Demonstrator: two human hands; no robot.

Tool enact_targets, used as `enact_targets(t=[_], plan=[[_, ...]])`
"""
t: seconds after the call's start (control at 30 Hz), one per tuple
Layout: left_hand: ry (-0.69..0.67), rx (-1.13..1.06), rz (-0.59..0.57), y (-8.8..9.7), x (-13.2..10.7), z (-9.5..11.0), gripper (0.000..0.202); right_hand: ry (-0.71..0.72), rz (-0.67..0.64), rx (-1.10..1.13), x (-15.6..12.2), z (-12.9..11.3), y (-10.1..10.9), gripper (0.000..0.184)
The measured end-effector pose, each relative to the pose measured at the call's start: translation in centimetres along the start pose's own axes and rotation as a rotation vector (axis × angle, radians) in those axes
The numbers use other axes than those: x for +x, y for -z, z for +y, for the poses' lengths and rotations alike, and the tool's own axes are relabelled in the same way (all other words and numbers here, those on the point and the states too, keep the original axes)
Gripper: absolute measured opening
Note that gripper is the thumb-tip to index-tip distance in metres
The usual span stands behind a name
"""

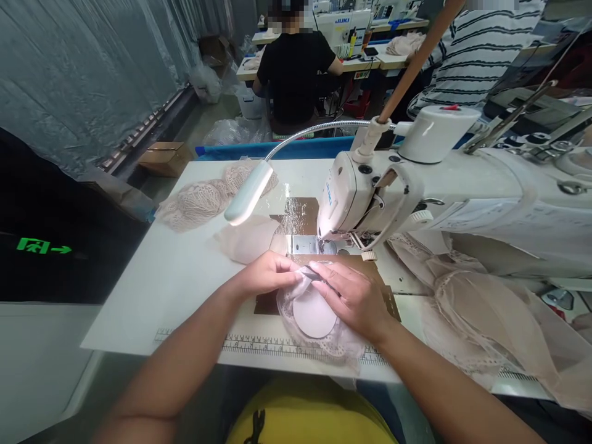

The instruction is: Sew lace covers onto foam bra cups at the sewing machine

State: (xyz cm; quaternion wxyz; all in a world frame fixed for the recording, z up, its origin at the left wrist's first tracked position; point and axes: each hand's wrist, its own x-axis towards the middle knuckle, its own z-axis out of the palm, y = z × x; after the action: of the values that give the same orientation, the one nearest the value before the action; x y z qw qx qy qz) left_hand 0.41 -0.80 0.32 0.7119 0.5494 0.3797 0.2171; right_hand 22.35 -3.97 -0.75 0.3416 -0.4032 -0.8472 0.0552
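Note:
A pale pink lace-trimmed fabric cup (315, 314) lies in front of the sewing machine's needle area, its smooth round middle facing up. My left hand (272, 274) pinches its upper edge between thumb and fingers. From the other side, my right hand (354, 296) is closed at the same edge, with a slim dark tool (311, 273) under its fingers. This tool looks like thread snips, though the fingers cover most of it. Just ahead of both hands is the white sewing machine head (345, 191), its presser foot over a metal plate (305, 245).
Another pale cup (250, 239) and lace bundles (198, 200) lie left on the white table (139, 296). More sheer lace fabric (481, 314) is heaped right. A lamp (250, 192) hangs over the table. Beyond sits a person in black (298, 74); a striped sleeve (481, 55) shows right.

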Motion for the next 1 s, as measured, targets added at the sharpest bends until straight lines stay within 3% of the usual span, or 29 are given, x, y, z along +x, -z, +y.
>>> enact_targets(t=[1.0], plan=[[-0.011,0.023,-0.01,-0.64,-0.31,0.92,0.033,0.044,0.02,-0.044,-0.36,0.29,0.05,0.032]])
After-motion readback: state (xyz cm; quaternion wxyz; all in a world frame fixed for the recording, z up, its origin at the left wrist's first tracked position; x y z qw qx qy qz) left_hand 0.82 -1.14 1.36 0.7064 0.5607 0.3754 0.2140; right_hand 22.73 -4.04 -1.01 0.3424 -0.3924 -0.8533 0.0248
